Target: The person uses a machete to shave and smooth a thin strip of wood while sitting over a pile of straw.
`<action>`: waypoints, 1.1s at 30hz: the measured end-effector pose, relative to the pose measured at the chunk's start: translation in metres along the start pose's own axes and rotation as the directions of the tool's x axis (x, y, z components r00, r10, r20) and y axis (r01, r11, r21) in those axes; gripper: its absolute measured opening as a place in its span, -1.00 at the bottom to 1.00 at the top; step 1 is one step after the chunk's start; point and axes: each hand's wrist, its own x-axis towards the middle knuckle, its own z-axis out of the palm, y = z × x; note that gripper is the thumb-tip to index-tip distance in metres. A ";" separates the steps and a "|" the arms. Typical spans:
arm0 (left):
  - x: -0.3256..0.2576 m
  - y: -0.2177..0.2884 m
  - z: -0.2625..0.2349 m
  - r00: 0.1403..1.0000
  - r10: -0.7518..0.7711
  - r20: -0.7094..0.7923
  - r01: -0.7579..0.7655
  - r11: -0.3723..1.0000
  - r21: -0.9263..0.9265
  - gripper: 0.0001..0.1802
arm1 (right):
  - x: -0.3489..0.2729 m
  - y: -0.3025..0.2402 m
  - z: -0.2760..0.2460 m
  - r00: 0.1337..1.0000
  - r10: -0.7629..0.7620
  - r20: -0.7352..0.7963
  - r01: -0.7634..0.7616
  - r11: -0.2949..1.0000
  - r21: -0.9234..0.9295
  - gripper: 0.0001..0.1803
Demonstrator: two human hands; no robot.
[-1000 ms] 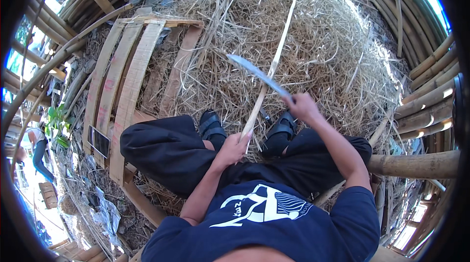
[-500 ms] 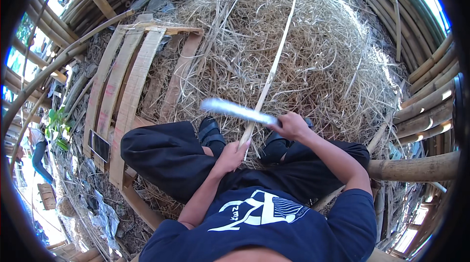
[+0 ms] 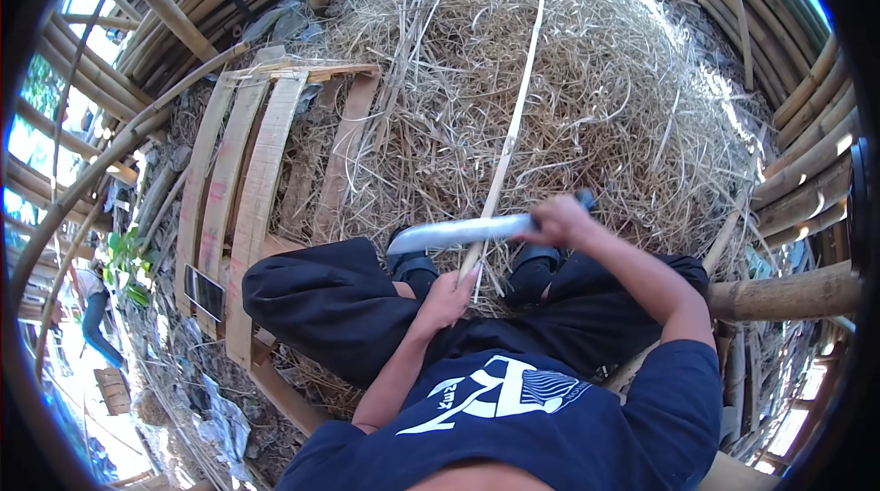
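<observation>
My left hand (image 3: 447, 297) is closed around the near end of a long, pale bamboo strip (image 3: 523, 101), between my feet. The strip runs away from me over the straw to the far edge of the view. My right hand (image 3: 561, 220) grips the dark handle of a machete (image 3: 449, 233). Its broad, bright blade points left and lies across the strip, a little beyond my left hand. Whether the edge touches the strip or passes just above it, I cannot tell.
Dry straw (image 3: 587, 106) covers the ground ahead. At left stands a slatted wooden pallet (image 3: 261, 179) with a phone (image 3: 204, 293) on it. Bamboo poles (image 3: 779, 299) wall the space on both sides. Beyond the left poles, part of a person in a blue sleeve (image 3: 94, 324) shows.
The machete's tip has swung down toward me, so the blade lies more level across the strip. My right hand has shifted slightly away and right. My left hand keeps its grip.
</observation>
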 end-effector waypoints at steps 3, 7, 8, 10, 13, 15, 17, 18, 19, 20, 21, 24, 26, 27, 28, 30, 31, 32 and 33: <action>-0.003 0.010 -0.002 0.998 0.051 -0.020 -0.052 0.997 -0.056 -0.53 | 0.021 0.054 -0.017 0.887 0.434 -0.158 -0.407 0.897 0.174 -0.18; -0.009 0.032 -0.005 0.993 -0.092 0.069 0.101 0.984 -0.146 -0.56 | 0.013 0.025 -0.011 0.884 0.458 -0.091 -0.398 0.842 0.364 -0.20; -0.012 0.031 -0.004 0.993 -0.095 0.072 0.105 0.984 -0.142 -0.57 | 0.005 0.016 -0.006 0.921 0.385 -0.065 -0.343 0.878 0.335 -0.22; -0.004 0.021 0.000 0.997 -0.062 0.043 0.065 0.994 -0.085 -0.53 | -0.014 0.008 0.008 0.986 0.139 -0.093 -0.117 0.971 0.210 -0.25; -0.003 0.012 -0.002 0.999 -0.027 0.027 0.027 1.000 -0.012 -0.49 | -0.012 0.018 0.009 0.999 -0.011 -0.039 0.013 0.999 0.050 -0.26; -0.007 0.012 0.000 0.997 -0.066 0.036 0.069 0.994 -0.085 -0.50 | 0.002 0.058 0.006 0.971 0.205 -0.121 -0.198 0.978 0.062 -0.25; -0.005 0.019 0.001 0.999 0.037 -0.025 -0.039 0.998 -0.051 -0.52 | 0.013 0.081 -0.011 0.906 0.318 -0.279 -0.310 0.948 0.075 -0.24; -0.004 0.023 -0.001 1.000 -0.015 0.025 0.017 0.992 -0.121 -0.53 | 0.012 0.078 -0.012 0.899 0.358 -0.251 -0.354 0.933 0.062 -0.23; -0.002 0.025 -0.006 0.997 -0.059 0.058 0.069 0.978 -0.196 -0.55 | 0.012 0.048 -0.028 0.893 0.428 -0.135 -0.389 0.889 0.242 -0.21; -0.001 0.021 -0.008 0.993 -0.087 0.077 0.102 0.971 -0.217 -0.54 | 0.009 0.039 -0.022 0.917 0.383 -0.111 -0.343 0.899 0.273 -0.20; -0.001 0.019 -0.005 0.993 -0.089 0.078 0.104 0.970 -0.219 -0.54 | 0.004 0.030 -0.012 0.938 0.337 -0.078 -0.298 0.903 0.308 -0.20; -0.001 0.016 0.003 0.999 -0.020 0.037 0.024 0.992 -0.122 -0.53 | -0.011 -0.003 -0.003 1.000 -0.009 -0.009 0.010 0.995 0.103 -0.22; -0.006 0.021 0.003 0.998 -0.045 0.047 0.050 0.992 -0.114 -0.53 | -0.007 -0.003 -0.010 0.996 0.006 0.089 -0.005 1.000 -0.004 -0.28; -0.008 0.023 0.003 0.996 -0.066 0.057 0.072 0.992 -0.106 -0.53 | 0.001 0.015 -0.009 0.994 0.014 0.113 -0.011 1.000 -0.025 -0.31; -0.010 0.023 0.002 0.996 -0.074 0.058 0.080 0.992 -0.102 -0.53 | 0.011 0.039 -0.007 0.996 0.084 0.020 -0.084 0.996 0.001 -0.32; -0.004 0.024 0.004 0.994 -0.097 0.057 0.103 0.988 -0.113 -0.52 | 0.028 0.084 -0.016 0.922 0.331 -0.199 -0.321 0.944 0.084 -0.22; -0.007 0.022 0.001 0.994 -0.100 0.044 0.105 0.987 -0.118 -0.52 | 0.033 0.068 -0.021 0.911 0.333 -0.242 -0.328 0.943 0.063 -0.19; -0.005 0.025 -0.002 0.996 -0.083 0.042 0.088 0.989 -0.118 -0.53 | 0.032 0.058 -0.017 0.898 0.355 -0.260 -0.324 0.933 0.155 -0.19; -0.004 0.028 -0.005 0.997 -0.066 0.041 0.070 0.991 -0.118 -0.53 | 0.029 0.047 -0.011 0.884 0.377 -0.275 -0.314 0.917 0.246 -0.19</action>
